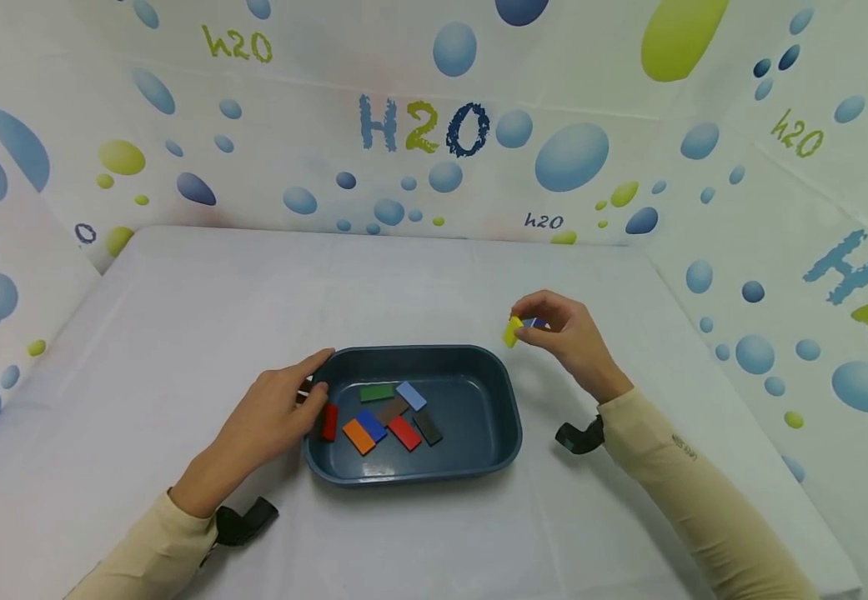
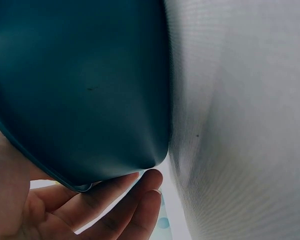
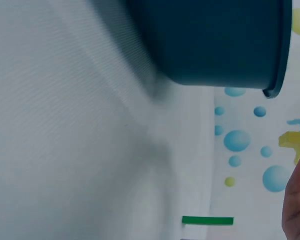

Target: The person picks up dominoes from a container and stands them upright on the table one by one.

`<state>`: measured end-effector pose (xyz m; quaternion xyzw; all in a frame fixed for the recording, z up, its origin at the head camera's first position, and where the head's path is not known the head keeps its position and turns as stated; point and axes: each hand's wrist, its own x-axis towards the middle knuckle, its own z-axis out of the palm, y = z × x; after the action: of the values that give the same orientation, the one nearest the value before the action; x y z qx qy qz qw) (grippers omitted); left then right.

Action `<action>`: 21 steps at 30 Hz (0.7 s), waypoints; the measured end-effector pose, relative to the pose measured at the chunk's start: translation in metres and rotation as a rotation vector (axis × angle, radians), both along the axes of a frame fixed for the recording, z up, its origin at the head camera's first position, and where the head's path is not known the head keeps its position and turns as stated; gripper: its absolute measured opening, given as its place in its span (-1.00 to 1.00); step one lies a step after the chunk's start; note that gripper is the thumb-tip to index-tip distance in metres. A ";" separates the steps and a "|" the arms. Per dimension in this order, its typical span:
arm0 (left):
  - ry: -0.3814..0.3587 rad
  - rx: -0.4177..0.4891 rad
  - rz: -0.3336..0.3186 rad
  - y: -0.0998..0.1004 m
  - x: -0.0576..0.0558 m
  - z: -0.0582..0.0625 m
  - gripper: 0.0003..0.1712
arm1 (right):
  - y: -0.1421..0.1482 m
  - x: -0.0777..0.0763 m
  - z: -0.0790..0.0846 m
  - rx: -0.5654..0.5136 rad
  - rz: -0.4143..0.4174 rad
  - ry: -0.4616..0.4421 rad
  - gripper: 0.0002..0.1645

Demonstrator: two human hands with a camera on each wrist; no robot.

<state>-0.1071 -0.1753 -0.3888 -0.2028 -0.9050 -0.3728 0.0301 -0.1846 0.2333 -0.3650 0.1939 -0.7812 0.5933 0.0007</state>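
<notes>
A dark blue tray stands on the table, holding several small flat blocks: a green block, a light blue block, an orange block and a black block among them. My left hand grips the tray's left end, thumb over the rim, with fingers along the outer wall in the left wrist view. Beyond the tray's far right corner, my right hand pinches a yellow block between thumb and fingertips, above the table. A blue piece shows partly behind that hand.
Another green block lies on the table in the right wrist view. The white tabletop is bounded by printed sheets at the back and both sides. Black wrist cameras are strapped to both forearms.
</notes>
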 end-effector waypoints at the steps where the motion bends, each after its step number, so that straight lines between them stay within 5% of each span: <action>1: 0.000 -0.001 0.001 0.000 0.000 0.000 -0.46 | 0.001 0.000 -0.002 0.003 -0.012 -0.001 -0.69; 21: -0.005 0.005 -0.002 0.000 0.000 -0.001 -0.45 | 0.012 -0.007 -0.034 0.074 -0.154 0.011 -0.71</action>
<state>-0.1072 -0.1754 -0.3896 -0.2025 -0.9040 -0.3755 0.0279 -0.1916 0.2449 -0.3988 0.1365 -0.8151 0.5613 0.0433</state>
